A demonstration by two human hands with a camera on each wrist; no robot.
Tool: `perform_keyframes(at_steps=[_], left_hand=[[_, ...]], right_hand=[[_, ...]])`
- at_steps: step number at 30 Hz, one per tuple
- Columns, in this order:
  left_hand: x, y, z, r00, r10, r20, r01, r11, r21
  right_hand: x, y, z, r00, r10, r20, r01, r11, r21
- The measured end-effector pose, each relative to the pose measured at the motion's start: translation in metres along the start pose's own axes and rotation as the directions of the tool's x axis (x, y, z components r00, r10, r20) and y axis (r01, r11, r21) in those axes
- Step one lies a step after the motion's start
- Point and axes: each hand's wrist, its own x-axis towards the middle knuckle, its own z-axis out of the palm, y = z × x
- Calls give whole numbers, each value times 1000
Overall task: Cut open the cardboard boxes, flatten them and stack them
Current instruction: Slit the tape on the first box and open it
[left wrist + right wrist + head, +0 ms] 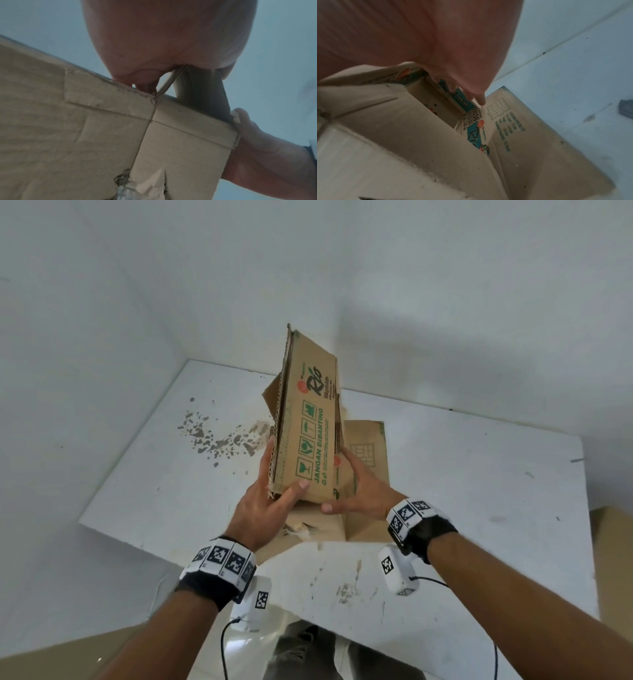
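Here we hold the printed cardboard box [308, 419] upright above the white table [479, 474], probably to press its corrugated walls flat. Our left hand [263, 505] grips its lower edge, thumb across the front; our right hand [359, 491] clasps the opposite side. Flattened cardboard [370, 460] lies beneath, beside chipped paint [212, 436].

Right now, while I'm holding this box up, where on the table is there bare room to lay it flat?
The widest bare patch is the right side of the white table, between the flattened cardboard and the table's right edge. The near strip below your hands is bare too, though scuffed. The middle is crowded: the box, left hand and right hand. Left-back holds debris.
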Motion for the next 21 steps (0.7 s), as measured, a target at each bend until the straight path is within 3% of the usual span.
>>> perform_keyframes(at_steps=[3,6,9,13,17,21], left_hand=[[-2,0,-7,1000,-10,-8,10,1000,-16],[-3,-11,-18,1000,-23,18,23,1000,8],[-1,-21,-26,1000,-30,5,30,999,38],[0,-15,-25,996,0,-86,10,993,114],[10,-14,-12,999,51,15,-51,998,-36],[9,14,14,994,108,24,-109,991,78]], right_hand=[[8,-6,5,993,-26,118,23,999,26],[18,-16,12,984,-24,175,40,995,-88],[27,-17,19,997,-51,59,64,969,-239],[-7,-28,9,995,11,-100,-26,989,-146],[-59,-5,-6,931,84,-356,-170,961,-220],[-82,0,3,961,162,-223,-241,884,-399]])
